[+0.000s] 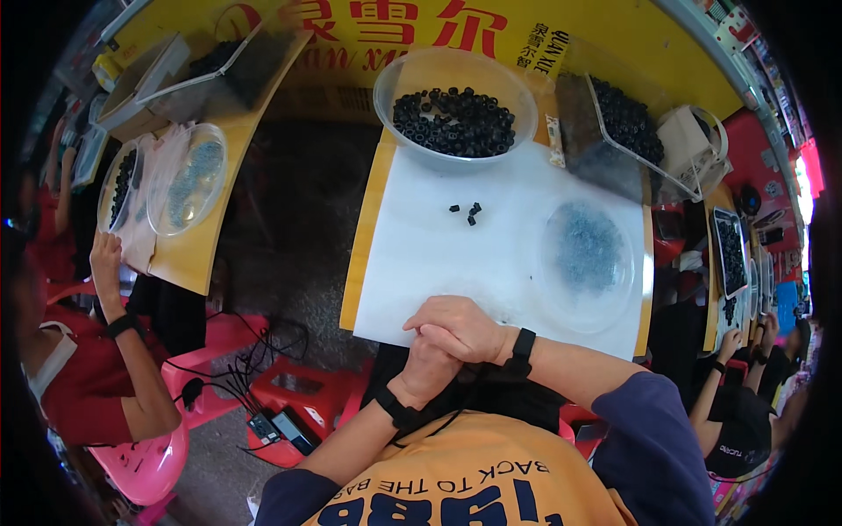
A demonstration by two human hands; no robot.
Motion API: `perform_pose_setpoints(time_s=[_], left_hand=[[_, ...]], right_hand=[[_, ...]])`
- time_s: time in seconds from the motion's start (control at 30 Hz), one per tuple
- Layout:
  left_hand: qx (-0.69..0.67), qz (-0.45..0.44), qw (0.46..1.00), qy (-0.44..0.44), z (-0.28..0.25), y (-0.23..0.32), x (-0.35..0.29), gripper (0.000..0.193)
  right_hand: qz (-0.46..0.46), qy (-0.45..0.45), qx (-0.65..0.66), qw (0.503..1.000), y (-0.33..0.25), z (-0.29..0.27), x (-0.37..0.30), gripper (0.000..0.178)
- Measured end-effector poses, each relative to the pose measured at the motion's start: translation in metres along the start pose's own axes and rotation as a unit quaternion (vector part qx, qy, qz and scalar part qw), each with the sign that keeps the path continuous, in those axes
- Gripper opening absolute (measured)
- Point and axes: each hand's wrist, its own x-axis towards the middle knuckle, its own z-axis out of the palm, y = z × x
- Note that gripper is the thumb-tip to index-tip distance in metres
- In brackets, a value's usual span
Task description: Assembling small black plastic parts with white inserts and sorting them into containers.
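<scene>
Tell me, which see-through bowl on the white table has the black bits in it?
The clear bowl at the table's far edge holds the black pieces. The shallower clear dish on the right, nearer the clasped hands, holds pale grey-blue bits instead.

Small assembly workshop: parts bowls (pixel 454 105), worktables (pixel 364 237), seated workers.

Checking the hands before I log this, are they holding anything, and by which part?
No object shows in either. The right hand lies clasped over the left hand at the near edge of the white sheet.

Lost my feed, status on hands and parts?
Right hand clasped over left hand, both empty. Small black parts untouched on white sheet. Nothing between.
</scene>
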Motion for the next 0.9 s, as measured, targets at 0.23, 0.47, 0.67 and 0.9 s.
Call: perform_pose_setpoints(time_s=[0.23,0.47,0.67,0.9], left_hand=[[-0.026,-0.09,0.995,-0.035,-0.014,0.024,0.026,0.014],[-0.461,-0.38,0.802,-0.016,-0.046,0.018,0.03,0.024],[-0.508,-0.377,0.773,-0.051,-0.045,0.043,0.033,0.025],[-0.484,-0.372,0.789,-0.06,-0.05,0.063,0.036,0.027]], right_hand=[[0.095,0.142,0.125,0.977,0.007,-0.013,0.004,0.032],[0.131,0.16,0.074,0.976,-0.048,-0.047,-0.038,0.031],[0.139,0.147,-0.028,0.979,-0.068,-0.041,-0.056,0.034],[0.068,0.179,-0.062,0.98,-0.068,-0.04,-0.064,0.029]])
